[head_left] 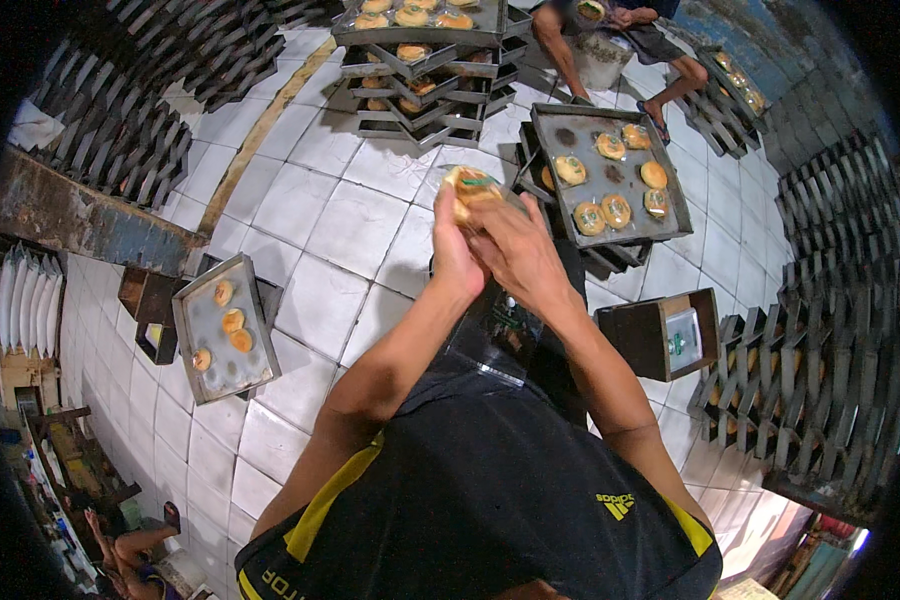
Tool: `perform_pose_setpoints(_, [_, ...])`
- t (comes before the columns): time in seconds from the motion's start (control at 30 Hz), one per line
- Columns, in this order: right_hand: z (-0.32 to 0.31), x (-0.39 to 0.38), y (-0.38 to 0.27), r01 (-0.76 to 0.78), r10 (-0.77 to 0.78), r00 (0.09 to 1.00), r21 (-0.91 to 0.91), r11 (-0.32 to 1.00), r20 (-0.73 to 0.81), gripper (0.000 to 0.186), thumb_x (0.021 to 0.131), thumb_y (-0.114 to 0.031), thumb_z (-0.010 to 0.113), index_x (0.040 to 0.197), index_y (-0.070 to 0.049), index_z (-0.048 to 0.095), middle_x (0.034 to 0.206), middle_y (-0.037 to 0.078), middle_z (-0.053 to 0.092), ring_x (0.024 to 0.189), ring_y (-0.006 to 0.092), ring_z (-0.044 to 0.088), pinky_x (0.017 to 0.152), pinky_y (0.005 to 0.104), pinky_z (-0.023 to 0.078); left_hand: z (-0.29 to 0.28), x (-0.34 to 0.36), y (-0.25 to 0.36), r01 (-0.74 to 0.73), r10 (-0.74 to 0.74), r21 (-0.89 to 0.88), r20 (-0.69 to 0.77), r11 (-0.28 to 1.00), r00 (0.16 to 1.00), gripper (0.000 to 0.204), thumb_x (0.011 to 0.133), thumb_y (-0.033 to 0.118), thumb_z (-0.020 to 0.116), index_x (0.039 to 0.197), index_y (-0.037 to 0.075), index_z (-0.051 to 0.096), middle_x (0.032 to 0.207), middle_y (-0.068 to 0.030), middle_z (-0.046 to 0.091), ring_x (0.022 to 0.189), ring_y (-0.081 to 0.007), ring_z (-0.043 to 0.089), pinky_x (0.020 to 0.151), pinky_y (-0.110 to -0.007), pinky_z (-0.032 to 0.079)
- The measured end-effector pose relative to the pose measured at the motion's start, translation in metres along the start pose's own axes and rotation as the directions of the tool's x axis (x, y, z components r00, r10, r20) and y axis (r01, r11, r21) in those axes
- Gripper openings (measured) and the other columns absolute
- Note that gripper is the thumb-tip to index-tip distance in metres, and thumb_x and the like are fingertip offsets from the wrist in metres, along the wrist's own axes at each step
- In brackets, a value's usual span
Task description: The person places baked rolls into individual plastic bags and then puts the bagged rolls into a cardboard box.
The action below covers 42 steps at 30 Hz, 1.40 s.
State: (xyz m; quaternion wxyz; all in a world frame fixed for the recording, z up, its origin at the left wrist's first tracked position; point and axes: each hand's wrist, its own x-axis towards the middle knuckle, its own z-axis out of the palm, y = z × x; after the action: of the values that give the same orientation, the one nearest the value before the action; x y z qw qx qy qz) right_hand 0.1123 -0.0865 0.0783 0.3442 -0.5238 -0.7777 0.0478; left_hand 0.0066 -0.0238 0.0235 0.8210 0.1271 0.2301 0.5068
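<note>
A round golden bun (467, 188) in a clear plastic wrapper with a green mark is held up in front of me. My left hand (457, 245) is closed around its near left side. My right hand (523, 258) presses against the wrapper from the right, its fingers bent over the near edge. Below my wrists, a stack of clear printed plastic bags (507, 322) lies on my lap. To the right, a metal tray (562, 130) bears several wrapped buns. On the left, another tray (232, 372) holds several buns that look unwrapped.
Ahead stands a stack of trays (420, 38) with wrapped buns on top. A dark wooden box (628, 340) with plastic bags sits at my right. Tall tray stacks (845, 260) line both sides. A seated person (660, 50) works at the far right, another person (135, 548) at the lower left.
</note>
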Motion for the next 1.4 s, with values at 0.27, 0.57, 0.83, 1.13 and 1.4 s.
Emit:
perform_pose_setpoints(0.27, [-0.002,-0.023,-0.023,-0.353,0.063,0.921,0.755,0.553,0.385,0.014,0.087,-0.008,0.073,0.086,-0.007,0.059,0.093,0.011,0.065,0.075,0.0192,0.062,0.061,0.0326,0.049,-0.026,0.017,0.03,0.133,-0.135,-0.113,-0.011,0.985,0.991,0.068,0.105,0.062,0.034,0.138,0.004,0.051,0.133,-0.0191,0.059,0.124,-0.0377,0.057,0.104,-0.059,0.049])
perform_pose_setpoints(0.57, [0.039,-0.02,-0.01,-0.268,0.174,0.962,0.6,0.753,0.211,0.017,0.093,-0.009,0.07,0.086,-0.005,0.055,0.082,0.004,0.061,0.062,0.009,0.055,0.053,0.0247,0.044,-0.045,0.011,0.018,0.14,-0.146,-0.064,-0.1,0.988,0.984,0.071,0.104,0.064,0.029,0.134,0.004,0.054,0.129,-0.0182,0.062,0.112,-0.0352,0.065,0.094,-0.049,0.056])
perform_pose_setpoints(0.83, [-0.002,-0.044,-0.014,-0.228,0.273,0.957,0.329,0.917,-0.1,0.037,0.088,-0.013,0.077,0.118,-0.001,0.058,0.105,0.016,0.065,0.094,0.0267,0.066,0.081,0.034,0.055,-0.031,-0.041,0.052,0.225,-0.229,-0.052,-0.101,0.973,0.968,0.057,0.108,0.052,0.034,0.138,0.006,0.053,0.136,-0.0163,0.061,0.12,-0.0305,0.062,0.102,-0.046,0.051])
perform_pose_setpoints(1.13, [0.013,-0.027,0.017,-0.466,0.542,0.836,0.408,0.785,-0.088,0.018,0.097,-0.015,0.065,0.098,0.003,0.066,0.084,0.018,0.066,0.071,0.0295,0.065,0.067,0.0358,0.051,-0.035,-0.027,0.041,-0.039,-0.056,0.722,0.106,0.69,0.993,0.047,0.108,0.039,0.049,0.128,-0.001,0.066,0.115,-0.0063,0.071,0.101,-0.0131,0.065,0.087,-0.029,0.052])
perform_pose_setpoints(1.4, [0.004,-0.015,0.015,-0.503,0.543,0.837,0.481,0.718,0.065,0.035,0.104,-0.025,0.057,0.08,0.001,0.059,0.063,0.009,0.054,0.057,0.0168,0.054,0.056,0.0342,0.043,-0.04,-0.017,0.033,-0.36,0.283,0.65,0.224,0.67,0.932,0.02,0.106,0.014,0.055,0.091,0.003,0.062,0.084,-0.0028,0.067,0.075,-0.0075,0.058,0.071,-0.024,0.049])
